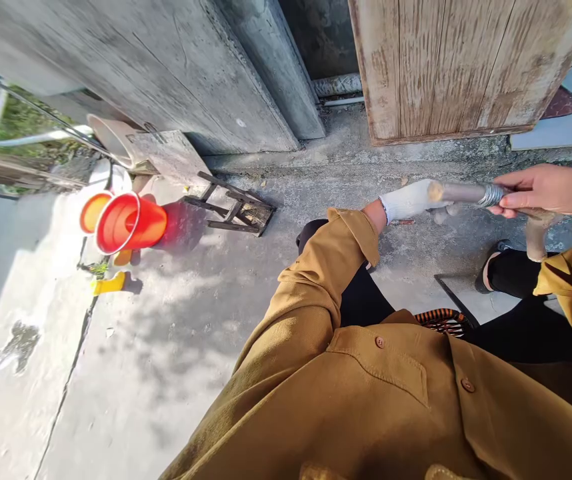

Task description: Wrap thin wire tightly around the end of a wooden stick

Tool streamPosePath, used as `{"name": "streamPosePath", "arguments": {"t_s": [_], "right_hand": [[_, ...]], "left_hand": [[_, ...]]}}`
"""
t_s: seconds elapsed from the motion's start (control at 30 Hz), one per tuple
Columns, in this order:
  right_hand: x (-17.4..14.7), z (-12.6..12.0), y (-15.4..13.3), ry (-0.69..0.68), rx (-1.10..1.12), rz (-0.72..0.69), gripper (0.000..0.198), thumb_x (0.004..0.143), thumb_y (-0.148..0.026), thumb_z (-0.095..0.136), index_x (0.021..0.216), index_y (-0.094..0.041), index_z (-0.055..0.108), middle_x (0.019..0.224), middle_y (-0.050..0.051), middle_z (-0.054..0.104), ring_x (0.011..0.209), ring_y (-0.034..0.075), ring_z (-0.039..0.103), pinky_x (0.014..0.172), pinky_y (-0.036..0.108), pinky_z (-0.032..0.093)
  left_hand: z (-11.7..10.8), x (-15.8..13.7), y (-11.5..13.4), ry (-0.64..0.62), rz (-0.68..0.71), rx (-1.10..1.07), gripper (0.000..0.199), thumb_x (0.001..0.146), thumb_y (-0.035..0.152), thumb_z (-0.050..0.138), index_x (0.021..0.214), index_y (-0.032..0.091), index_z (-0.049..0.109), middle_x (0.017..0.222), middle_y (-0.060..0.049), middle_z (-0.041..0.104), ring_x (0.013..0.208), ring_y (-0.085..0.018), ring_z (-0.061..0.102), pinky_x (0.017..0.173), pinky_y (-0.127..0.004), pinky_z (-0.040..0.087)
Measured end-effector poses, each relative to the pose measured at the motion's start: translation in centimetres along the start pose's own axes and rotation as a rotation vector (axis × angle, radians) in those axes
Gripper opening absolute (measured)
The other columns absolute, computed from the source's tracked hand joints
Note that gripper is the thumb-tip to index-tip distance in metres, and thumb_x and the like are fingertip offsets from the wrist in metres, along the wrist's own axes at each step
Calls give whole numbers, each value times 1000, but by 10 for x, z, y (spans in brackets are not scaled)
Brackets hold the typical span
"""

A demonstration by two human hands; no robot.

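My right hand [541, 190], bare, is closed around a wooden stick [461, 193] with silvery wire [492, 195] coiled about it. Beyond the wire, a curved branch-like piece [535, 239] hangs below the hand. My left hand [407, 200] wears a white glove and sits by the stick's cut end. Its fingers look curled but are partly hidden behind the stick. Under the glove shows a thin reddish piece [402, 222]; its kind and whether the glove grips it are unclear.
Left on the concrete stand a small dark wooden stool [236, 212], a red bucket [139, 223] and an orange one [93, 212], with a yellow object [110, 283] nearby. A wooden panel [446, 73] and grey boards [156, 60] line the wall. A striped woven seat edge [441, 319] shows beneath me.
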State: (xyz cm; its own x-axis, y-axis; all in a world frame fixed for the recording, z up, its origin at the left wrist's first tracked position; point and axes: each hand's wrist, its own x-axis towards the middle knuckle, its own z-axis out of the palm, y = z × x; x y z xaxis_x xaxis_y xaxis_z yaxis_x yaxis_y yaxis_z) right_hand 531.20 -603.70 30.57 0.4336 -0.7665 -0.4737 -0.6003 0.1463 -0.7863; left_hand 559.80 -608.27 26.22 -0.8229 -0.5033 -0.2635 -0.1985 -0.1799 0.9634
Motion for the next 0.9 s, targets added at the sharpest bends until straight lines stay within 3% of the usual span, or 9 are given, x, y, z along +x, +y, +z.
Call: {"name": "streamPosePath", "arguments": {"t_s": [0.07, 0.17, 0.33, 0.43, 0.53, 0.6, 0.7, 0.83, 0.9], "right_hand": [[-4, -8, 2, 157, 129, 4, 71, 73, -90, 86, 89, -21, 76, 86, 8, 72, 79, 20, 61, 74, 36, 49], [-8, -14, 0, 347, 280, 28, 65, 72, -83, 90, 83, -23, 70, 87, 8, 68, 79, 20, 58, 73, 37, 46], [-12, -17, -5, 488, 355, 59, 42, 83, -61, 89, 85, -23, 70, 88, 9, 65, 81, 21, 58, 79, 43, 49], [-9, -19, -1, 532, 381, 44, 38, 86, -56, 88, 88, -23, 71, 91, 9, 66, 80, 19, 56, 81, 42, 51], [-1, -20, 4, 556, 343, 79, 40, 89, -57, 86, 87, -22, 69, 91, 9, 67, 79, 18, 57, 80, 38, 51], [7, -19, 4, 558, 237, 172, 38, 94, -56, 82, 89, -21, 69, 90, 9, 69, 78, 17, 60, 80, 37, 52], [19, -12, 1, 531, -48, 314, 29, 102, -48, 70, 95, -20, 70, 94, 11, 75, 82, 20, 66, 84, 36, 52], [35, 4, 2, 427, -613, 348, 34, 105, -49, 61, 113, -20, 75, 110, 17, 81, 99, 33, 71, 79, 39, 44], [40, 11, 7, 312, -748, 327, 44, 104, -51, 59, 129, -20, 79, 123, 20, 82, 108, 37, 72, 81, 41, 44]], "left_hand": [[0, 5, -6, 1, 8, -126, 21, 105, 33, 72, 97, 13, 72, 88, -3, 74, 71, -10, 65, 79, -28, 56], [1, 11, -13, 38, 11, -294, 34, 107, 49, 73, 105, 15, 72, 83, -4, 75, 70, -12, 70, 78, -28, 58], [2, 14, -21, 106, -54, -471, 31, 112, 43, 65, 111, 14, 74, 94, -12, 84, 86, -18, 80, 89, -33, 64], [3, 14, -20, 99, -77, -422, 24, 111, 34, 63, 110, 13, 74, 88, -10, 81, 78, -16, 77, 80, -30, 62], [6, 10, -12, 115, -24, -220, 22, 111, 32, 63, 107, 14, 75, 69, 0, 67, 60, -10, 60, 65, -23, 50], [9, 6, -5, 112, 1, -58, 25, 112, 34, 62, 106, 14, 76, 64, 4, 58, 56, -8, 51, 63, -21, 44], [13, 0, 3, 63, -2, 156, 29, 112, 37, 59, 109, 14, 77, 70, 3, 60, 61, -9, 50, 68, -23, 45], [12, 2, 2, 101, 37, 442, 31, 108, 34, 56, 113, 14, 80, 93, -2, 73, 80, -12, 60, 85, -27, 50], [7, 5, 0, 134, 53, 572, 31, 106, 31, 56, 112, 14, 81, 102, -4, 76, 93, -15, 64, 94, -28, 50]]}}
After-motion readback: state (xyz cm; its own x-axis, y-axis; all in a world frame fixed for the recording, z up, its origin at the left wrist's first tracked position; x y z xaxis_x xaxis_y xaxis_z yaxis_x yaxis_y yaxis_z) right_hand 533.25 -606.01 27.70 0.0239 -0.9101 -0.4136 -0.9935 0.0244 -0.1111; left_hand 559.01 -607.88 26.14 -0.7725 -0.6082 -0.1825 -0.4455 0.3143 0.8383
